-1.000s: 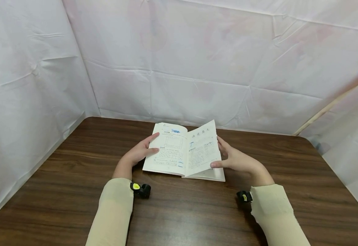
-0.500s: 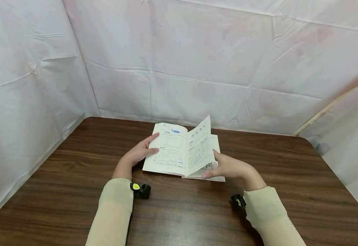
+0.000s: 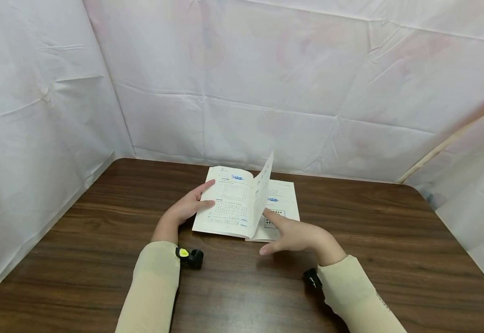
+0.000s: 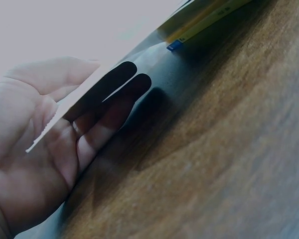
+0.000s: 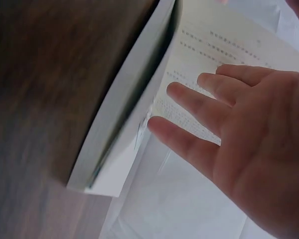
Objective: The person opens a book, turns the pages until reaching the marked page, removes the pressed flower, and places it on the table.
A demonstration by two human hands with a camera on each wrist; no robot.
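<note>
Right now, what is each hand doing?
Left hand: grips the left side of the open workbook.
Right hand: open, straight fingers pushing the upright page.

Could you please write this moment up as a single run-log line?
left hand: holds book's left side | right hand: straight fingers push lifted page leftward | page: near upright | table: wood
</note>
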